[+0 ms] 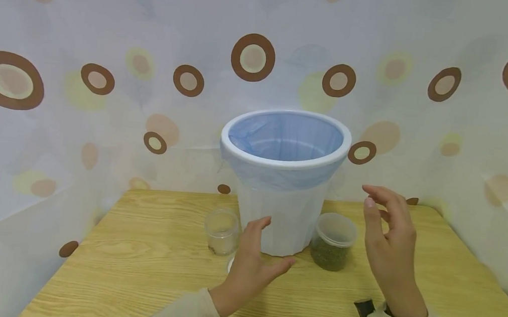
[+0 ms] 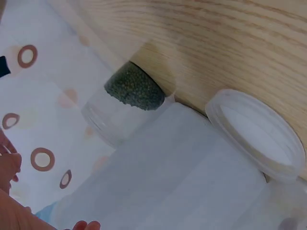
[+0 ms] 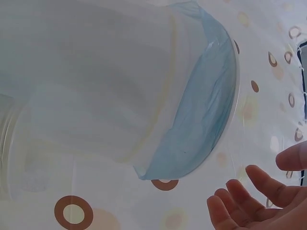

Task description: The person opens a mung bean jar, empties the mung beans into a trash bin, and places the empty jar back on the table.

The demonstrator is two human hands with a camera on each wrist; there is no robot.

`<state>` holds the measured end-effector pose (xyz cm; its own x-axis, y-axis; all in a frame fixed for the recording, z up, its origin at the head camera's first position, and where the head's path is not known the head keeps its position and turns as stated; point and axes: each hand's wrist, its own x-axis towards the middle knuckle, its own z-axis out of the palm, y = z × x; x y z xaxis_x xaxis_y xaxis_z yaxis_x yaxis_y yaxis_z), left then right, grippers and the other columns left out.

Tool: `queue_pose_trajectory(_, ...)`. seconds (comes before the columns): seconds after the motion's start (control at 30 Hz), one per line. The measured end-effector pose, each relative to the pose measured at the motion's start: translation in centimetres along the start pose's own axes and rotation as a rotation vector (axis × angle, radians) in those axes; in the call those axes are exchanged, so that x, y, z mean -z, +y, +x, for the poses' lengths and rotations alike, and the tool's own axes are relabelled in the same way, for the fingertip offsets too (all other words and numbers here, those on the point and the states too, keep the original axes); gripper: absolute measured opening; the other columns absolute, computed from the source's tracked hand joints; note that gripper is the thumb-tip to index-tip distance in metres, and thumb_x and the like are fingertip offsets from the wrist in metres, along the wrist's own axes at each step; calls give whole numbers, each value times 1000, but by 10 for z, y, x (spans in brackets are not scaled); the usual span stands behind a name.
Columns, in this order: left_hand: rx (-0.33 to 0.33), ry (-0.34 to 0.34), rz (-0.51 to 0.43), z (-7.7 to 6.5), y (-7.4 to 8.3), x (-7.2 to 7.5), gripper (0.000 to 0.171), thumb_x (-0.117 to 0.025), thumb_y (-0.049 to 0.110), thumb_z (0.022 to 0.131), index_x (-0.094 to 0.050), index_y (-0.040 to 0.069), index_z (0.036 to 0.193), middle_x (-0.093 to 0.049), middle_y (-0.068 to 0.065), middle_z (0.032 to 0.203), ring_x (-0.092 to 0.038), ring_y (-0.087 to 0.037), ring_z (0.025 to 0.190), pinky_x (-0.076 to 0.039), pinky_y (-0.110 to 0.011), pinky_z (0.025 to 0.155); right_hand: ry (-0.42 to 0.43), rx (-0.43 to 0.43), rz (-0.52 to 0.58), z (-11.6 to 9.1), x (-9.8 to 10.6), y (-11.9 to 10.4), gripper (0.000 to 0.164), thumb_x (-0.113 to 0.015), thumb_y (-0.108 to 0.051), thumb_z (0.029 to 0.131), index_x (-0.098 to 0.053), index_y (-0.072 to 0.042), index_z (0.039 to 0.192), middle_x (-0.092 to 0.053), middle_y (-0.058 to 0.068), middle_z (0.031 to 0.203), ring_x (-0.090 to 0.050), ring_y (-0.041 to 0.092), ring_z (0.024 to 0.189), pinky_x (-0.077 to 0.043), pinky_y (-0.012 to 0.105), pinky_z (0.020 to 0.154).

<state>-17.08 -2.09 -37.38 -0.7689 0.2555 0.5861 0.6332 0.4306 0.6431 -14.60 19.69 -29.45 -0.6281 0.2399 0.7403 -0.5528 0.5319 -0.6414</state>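
Observation:
A white bin stands upright on the table, lined with a thin blue plastic bag that is folded out below its white rim. My left hand is in front of the bin's base, thumb and fingers spread apart, holding nothing. To the right of the bin my right hand is raised, fingers loosely bent, also holding nothing. By the bin's right side is a clear tub of dark green grains. A clear jar is at its left. The white lid is mostly hidden by my left hand in the head view.
The wooden table carries all these things. Behind and beside it hangs a pale sheet printed with brown and beige circles. A black strap end sticks out at my right wrist.

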Motion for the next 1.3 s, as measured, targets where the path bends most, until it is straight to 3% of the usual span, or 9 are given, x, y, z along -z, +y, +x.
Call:
queue_pose_trajectory(0.13, 112, -108, -73, -1, 3, -13, 79, -78, 30, 82, -34, -1, 141, -43, -16, 136, -44, -31, 126, -41, -45, 100, -14, -9, -6, -1, 0, 0, 27, -47, -9, 100, -62, 0, 121, -57, 0, 121, -49, 4, 110, -37, 17, 85)
queue_pose_trajectory(0.37, 362, -396, -178, 3, 4, -39, 88, -75, 32, 85, -22, 1, 148, -36, -16, 145, -37, -33, 134, -38, -45, 104, -67, -6, -23, 0, 3, -1, 29, -47, -7, 100, -60, 0, 125, -55, 4, 125, -47, 3, 108, -36, 12, 85)
queue_pose_trajectory(0.5, 400, -490, -166, 6, -1, -56, 89, -75, 31, 84, -22, -4, 147, -35, -20, 145, -37, -35, 134, -36, -43, 106, -103, -11, -39, 0, 4, 0, 31, -47, -7, 99, -59, -2, 128, -55, 9, 128, -44, 0, 106, -35, 9, 84)
queue_pose_trajectory(0.67, 399, -509, -133, 12, -8, -73, 90, -77, 30, 82, -25, -8, 144, -36, -24, 144, -37, -35, 134, -35, -42, 107, -140, -20, -53, 0, 3, 2, 32, -48, -9, 100, -58, -3, 129, -54, 13, 130, -45, 8, 109, -35, 9, 85)
queue_pose_trajectory(0.93, 362, -463, -183, 24, -13, -98, 80, -80, 23, 79, -33, 2, 140, -46, -10, 136, -44, -25, 128, -37, -34, 105, -145, -11, -61, 0, 4, 3, 31, -48, -10, 100, -58, -1, 128, -55, 14, 128, -47, 11, 108, -35, 8, 85)
queue_pose_trajectory(1.17, 525, -442, -159, 29, -5, -116, 95, -79, 27, 80, -19, -4, 147, -31, -19, 147, -32, -32, 137, -34, -43, 108, -149, -7, -58, -1, 4, 3, 31, -48, -9, 100, -58, 1, 127, -55, 15, 127, -47, 17, 109, -36, 9, 85)
queue_pose_trajectory(1.3, 503, -406, -139, 31, -5, -123, 93, -79, 25, 80, -20, -6, 145, -31, -22, 144, -33, -34, 136, -34, -43, 107, -150, -3, -53, 0, 4, 2, 31, -47, -9, 100, -57, 2, 127, -55, 16, 127, -48, 21, 109, -36, 9, 85)
